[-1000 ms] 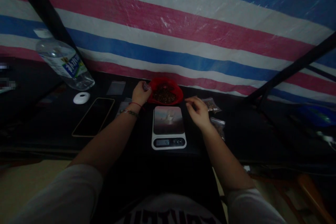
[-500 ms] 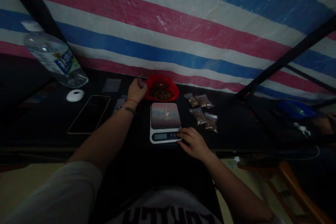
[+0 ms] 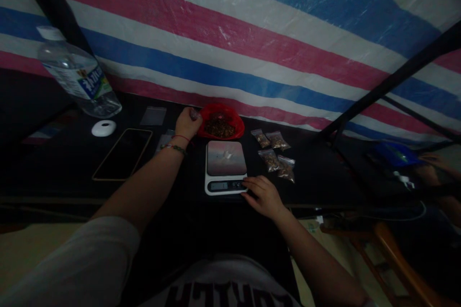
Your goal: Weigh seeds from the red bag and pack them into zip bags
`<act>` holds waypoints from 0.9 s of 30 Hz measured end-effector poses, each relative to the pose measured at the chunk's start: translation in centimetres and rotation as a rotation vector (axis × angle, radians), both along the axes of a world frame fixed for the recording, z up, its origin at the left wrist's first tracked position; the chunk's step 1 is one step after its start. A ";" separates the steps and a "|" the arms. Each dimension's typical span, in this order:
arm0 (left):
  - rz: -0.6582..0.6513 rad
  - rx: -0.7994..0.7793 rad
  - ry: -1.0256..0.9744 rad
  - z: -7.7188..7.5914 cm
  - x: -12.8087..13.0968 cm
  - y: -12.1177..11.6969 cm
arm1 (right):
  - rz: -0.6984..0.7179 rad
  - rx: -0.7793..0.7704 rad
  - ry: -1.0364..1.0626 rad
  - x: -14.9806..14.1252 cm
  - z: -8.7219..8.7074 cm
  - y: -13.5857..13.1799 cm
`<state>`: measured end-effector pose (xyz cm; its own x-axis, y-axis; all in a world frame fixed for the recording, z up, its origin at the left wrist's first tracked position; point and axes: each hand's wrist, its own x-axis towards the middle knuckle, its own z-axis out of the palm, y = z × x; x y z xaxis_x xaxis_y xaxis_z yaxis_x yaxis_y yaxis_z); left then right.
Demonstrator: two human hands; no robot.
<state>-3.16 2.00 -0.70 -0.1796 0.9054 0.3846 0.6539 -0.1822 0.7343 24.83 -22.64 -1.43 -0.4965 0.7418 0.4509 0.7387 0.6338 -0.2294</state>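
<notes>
A white digital kitchen scale (image 3: 208,186) lies on the black table in front of me, its metal plate bare but for a light glare. My right hand (image 3: 264,196) rests at its front right corner, fingers spread on the button panel and thumb apart near the front edge. Beyond the scale sits an open red plastic bag (image 3: 238,122) with brown, grain-like bits (image 3: 219,128) in it. At that bag's left rim my left hand (image 3: 188,123) is closed, pinching what looks like a small clear plastic bag (image 3: 195,114), mostly hidden by the fingers.
Several filled zip bags (image 3: 269,159) lie right of the scale. Flat zip bags (image 3: 153,116), a phone (image 3: 124,154), a white round case (image 3: 103,128) and a large water bottle (image 3: 79,76) are to the left. Another person's hand (image 3: 428,170) is near a blue item (image 3: 398,153) at far right.
The view has shifted slightly. My left hand stays at the red bag's rim and my right hand stays at the scale's corner.
</notes>
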 end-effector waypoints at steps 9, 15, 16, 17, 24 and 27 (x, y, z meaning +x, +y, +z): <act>0.020 -0.029 0.014 0.2 0.0 0.0 | -0.020 0.031 -0.031 -0.1 0.2 -0.1; 0.026 -0.031 0.010 0.3 0.0 -0.1 | -0.038 0.016 -0.053 -0.1 0.2 -0.1; 0.027 -0.036 0.007 0.3 0.0 -0.2 | -0.038 0.017 -0.054 -0.1 0.2 -0.1; 0.029 -0.043 0.004 0.3 0.1 -0.2 | -0.037 0.017 -0.054 0.0 0.2 -0.1; 0.028 -0.066 -0.015 0.5 0.2 -0.3 | -0.052 -0.006 -0.073 -0.2 0.2 -0.2; 0.021 -0.056 -0.005 0.5 0.1 -0.3 | -0.048 -0.038 -0.092 -0.2 0.3 -0.2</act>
<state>-3.06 1.70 -0.18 -0.2009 0.9214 0.3328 0.6536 -0.1270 0.7461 24.59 -22.81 -1.11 -0.4979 0.7814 0.3762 0.7871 0.5893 -0.1822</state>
